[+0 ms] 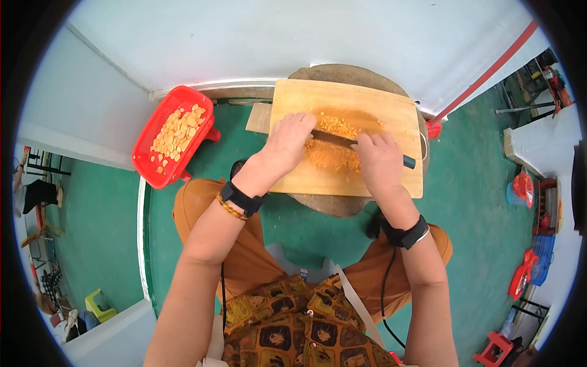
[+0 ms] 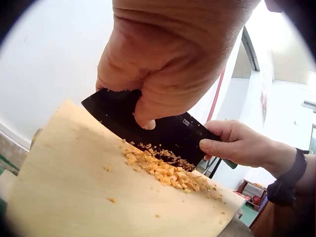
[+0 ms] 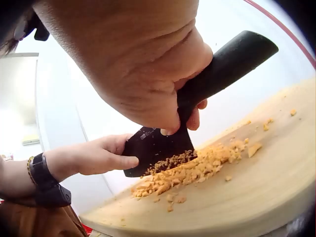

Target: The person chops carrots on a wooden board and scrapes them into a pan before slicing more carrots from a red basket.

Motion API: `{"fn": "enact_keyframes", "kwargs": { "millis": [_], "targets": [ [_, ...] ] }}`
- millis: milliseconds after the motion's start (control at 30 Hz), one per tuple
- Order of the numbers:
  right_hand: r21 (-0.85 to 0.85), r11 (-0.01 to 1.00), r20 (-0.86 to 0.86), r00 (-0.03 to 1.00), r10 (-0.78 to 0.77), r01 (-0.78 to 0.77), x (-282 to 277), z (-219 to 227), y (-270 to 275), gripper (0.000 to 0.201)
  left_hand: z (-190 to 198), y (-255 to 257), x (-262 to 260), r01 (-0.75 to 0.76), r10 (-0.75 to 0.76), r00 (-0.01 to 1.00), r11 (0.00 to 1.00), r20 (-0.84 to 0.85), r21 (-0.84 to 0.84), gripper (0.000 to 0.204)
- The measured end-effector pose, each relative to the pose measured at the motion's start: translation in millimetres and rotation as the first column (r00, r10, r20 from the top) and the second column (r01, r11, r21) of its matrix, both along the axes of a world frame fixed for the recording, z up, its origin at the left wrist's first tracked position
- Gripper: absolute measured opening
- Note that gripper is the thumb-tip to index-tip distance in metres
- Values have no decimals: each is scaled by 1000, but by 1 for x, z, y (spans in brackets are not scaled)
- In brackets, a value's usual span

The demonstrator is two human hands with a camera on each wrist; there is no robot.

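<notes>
A black cleaver (image 1: 333, 139) stands with its edge on the wooden cutting board (image 1: 287, 177), among chopped orange bits (image 1: 337, 126). My left hand (image 1: 290, 139) pinches the blade's far end between thumb and fingers. At the other end my right hand (image 1: 379, 160) grips the cleaver where blade and handle meet; the black handle (image 3: 239, 61) sticks out past it. In the left wrist view, crumbs cling to the lower blade (image 2: 170, 136) beside the chopped heap (image 2: 165, 173). The right wrist view shows the heap (image 3: 197, 170) along the edge, with loose bits around it.
A red tray (image 1: 141, 160) of orange slices stands left of the board. The board lies on a round wooden block (image 1: 342, 207). A white wall (image 1: 244, 37) rises behind. Baskets (image 1: 542, 260) and a red stool (image 1: 494, 348) are at far right, a green stool (image 1: 99, 307) at lower left.
</notes>
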State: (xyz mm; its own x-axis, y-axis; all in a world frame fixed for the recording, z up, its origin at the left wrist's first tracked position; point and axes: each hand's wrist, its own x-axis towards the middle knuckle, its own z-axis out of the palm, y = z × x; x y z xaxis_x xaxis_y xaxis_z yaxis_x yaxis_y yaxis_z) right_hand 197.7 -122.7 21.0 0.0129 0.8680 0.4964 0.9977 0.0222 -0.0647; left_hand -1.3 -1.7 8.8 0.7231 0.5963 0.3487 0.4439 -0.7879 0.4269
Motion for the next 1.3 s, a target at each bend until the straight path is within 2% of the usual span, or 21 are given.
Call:
{"fn": "enact_keyframes", "kwargs": {
  "millis": [67,167,267,367,467,567,667,767,867,967,1067,1167,1300],
  "targets": [
    [21,1000,-30,1000,-7,8,-2,9,-2,12,8,0,-2,24,-28,998,998,64,56,18],
    [-13,1000,26,1000,13,-12,1,-1,-1,12,-7,2,2,-7,4,999,999,-51,-50,18],
    [-25,1000,12,1000,8,-7,3,-6,-1,12,-8,2,3,18,-18,1000,998,13,-54,18],
    [-19,999,5,1000,-30,30,1,7,-2,12,1,1,4,17,-19,999,999,41,36,18],
    [9,1000,17,1000,3,-3,2,5,-1,11,0,1,4,16,-17,999,1000,35,13,19],
    [-12,1000,22,1000,4,-4,4,-9,3,12,-8,6,6,-11,9,999,999,-48,-51,20],
    [-1,1000,8,1000,-16,16,4,-2,3,13,-1,5,5,27,-28,998,1000,51,13,20],
    [21,1000,6,1000,-3,3,2,7,0,13,0,5,4,20,-21,997,1000,76,17,20],
    [15,1000,25,1000,-5,4,3,-9,4,13,-11,10,7,5,-7,999,999,-41,-48,20],
    [13,1000,14,1000,-14,13,4,-2,4,14,-3,8,5,38,-38,998,999,50,8,21],
    [8,999,32,999,-41,41,1,7,1,14,1,7,6,25,-26,998,999,57,29,20],
    [-14,999,37,999,-29,30,4,-9,4,14,-10,9,9,7,-7,1000,999,-10,-36,19],
    [-3,1000,10,1000,-27,27,4,-3,3,15,-2,7,5,28,-27,999,1000,36,-3,19]
  ]
}}
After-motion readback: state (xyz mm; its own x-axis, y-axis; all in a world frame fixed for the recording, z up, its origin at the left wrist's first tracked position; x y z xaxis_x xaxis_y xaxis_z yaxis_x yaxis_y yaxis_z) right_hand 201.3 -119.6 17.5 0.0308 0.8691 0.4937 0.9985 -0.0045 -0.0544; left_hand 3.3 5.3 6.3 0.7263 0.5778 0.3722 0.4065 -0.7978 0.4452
